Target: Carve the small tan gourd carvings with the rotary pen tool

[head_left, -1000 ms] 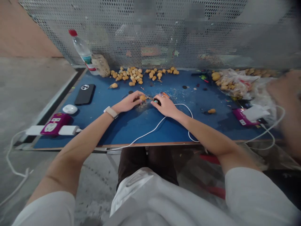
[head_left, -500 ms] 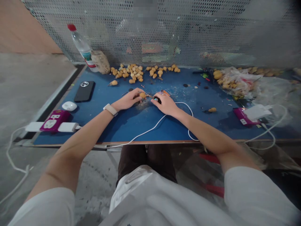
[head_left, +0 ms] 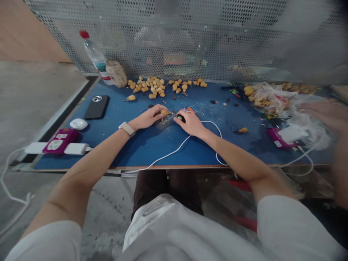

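Note:
My left hand (head_left: 146, 117) pinches a small tan gourd-shaped nut (head_left: 164, 112) at its fingertips, over the middle of the blue tabletop (head_left: 152, 145). My right hand (head_left: 190, 123) is closed on a small black handheld tool (head_left: 181, 118), with a white cable (head_left: 174, 152) trailing from under it. A thin metal tip seems to run from the tool to the nut, though it is too fine to be sure. Pale shavings lie under both hands. Several similar nuts (head_left: 152, 88) lie in rows near the mesh.
A perforated metal screen (head_left: 190, 36) backs the table. A plastic bottle (head_left: 94, 54), a black phone (head_left: 96, 107), a white round case (head_left: 78, 124), magenta power sockets (head_left: 58, 142) and a plastic bag of nuts (head_left: 268, 98) stand about. Another person's blurred hand (head_left: 326, 114) reaches in at the right.
My hands hold the same grip and position. The other person's hand has moved down at the right, over the plastic bag. The view has shifted slightly.

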Available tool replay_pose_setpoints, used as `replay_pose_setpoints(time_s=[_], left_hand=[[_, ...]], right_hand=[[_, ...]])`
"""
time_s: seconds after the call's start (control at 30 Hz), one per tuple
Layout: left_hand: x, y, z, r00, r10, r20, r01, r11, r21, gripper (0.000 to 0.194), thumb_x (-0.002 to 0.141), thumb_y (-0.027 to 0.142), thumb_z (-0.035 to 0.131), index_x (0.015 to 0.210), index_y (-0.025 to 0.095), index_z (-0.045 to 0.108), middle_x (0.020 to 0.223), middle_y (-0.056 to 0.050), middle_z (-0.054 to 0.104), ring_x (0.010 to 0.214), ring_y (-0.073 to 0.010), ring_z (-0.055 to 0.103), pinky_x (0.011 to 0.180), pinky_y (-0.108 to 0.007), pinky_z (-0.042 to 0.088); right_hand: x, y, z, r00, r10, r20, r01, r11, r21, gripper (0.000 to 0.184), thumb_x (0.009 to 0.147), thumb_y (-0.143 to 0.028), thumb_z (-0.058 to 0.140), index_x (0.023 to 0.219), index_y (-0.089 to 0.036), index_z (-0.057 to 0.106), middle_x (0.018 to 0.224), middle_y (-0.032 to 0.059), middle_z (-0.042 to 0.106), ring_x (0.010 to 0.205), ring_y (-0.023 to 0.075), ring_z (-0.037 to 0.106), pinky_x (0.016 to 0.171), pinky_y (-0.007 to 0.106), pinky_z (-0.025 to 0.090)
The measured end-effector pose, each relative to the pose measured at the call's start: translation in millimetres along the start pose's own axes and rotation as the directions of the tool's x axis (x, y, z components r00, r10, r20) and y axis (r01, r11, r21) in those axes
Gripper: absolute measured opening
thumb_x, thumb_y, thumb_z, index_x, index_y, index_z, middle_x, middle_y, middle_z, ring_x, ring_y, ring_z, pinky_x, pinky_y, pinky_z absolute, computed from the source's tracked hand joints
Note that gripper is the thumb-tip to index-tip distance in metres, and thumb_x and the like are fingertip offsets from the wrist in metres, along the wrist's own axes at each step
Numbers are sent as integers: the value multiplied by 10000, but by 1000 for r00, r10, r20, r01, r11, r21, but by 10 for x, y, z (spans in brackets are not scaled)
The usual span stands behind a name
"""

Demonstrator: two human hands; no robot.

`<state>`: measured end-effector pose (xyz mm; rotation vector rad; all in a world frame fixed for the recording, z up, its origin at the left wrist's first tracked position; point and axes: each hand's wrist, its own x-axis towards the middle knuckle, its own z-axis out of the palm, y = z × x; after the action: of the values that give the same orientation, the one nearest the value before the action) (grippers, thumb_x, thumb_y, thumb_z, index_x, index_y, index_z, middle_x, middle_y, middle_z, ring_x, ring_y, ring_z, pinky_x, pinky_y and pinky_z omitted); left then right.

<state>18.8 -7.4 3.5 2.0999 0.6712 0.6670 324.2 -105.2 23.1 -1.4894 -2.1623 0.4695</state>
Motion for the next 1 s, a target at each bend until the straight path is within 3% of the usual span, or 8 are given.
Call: replay_pose_setpoints(time_s=[0.2, 0.77, 1.0], left_hand=[[-5, -7, -5, 1000, -16, 10, 16, 1000, -17, 355, 1235, 439, 766, 1512, 235, 677, 1353, -104, 836, 1079, -225, 779, 1074, -406, 700], [-14, 3, 19, 999, -18, -31, 18, 1000, 9, 379, 1186, 477, 844, 1434, 235, 690, 1187, -74, 864, 1041, -245, 802, 981, -389, 658], [-22, 35, 15, 1000, -5, -25, 5, 1000, 1, 386, 1226, 513, 781, 1470, 233, 676, 1265, -94, 861, 1072, -240, 811, 1031, -409, 701]], right_hand=[[-6, -25, 10, 1000, 18, -3, -18, 1000, -11, 347, 1299, -559, 621, 1335, -275, 816, 1333, 160, 927, 1259, 394, 842, 1114, 500, 601], [9, 8, -10, 1000, 12, -14, -12, 1000, 16, 372, 1279, -576, 620, 1304, -264, 821, 1286, 158, 923, 1210, 380, 835, 1095, 499, 600], [11, 24, -8, 1000, -8, -3, 9, 1000, 14, 353, 1281, -557, 630, 1334, -265, 822, 1299, 150, 930, 1225, 374, 845, 1103, 488, 596]])
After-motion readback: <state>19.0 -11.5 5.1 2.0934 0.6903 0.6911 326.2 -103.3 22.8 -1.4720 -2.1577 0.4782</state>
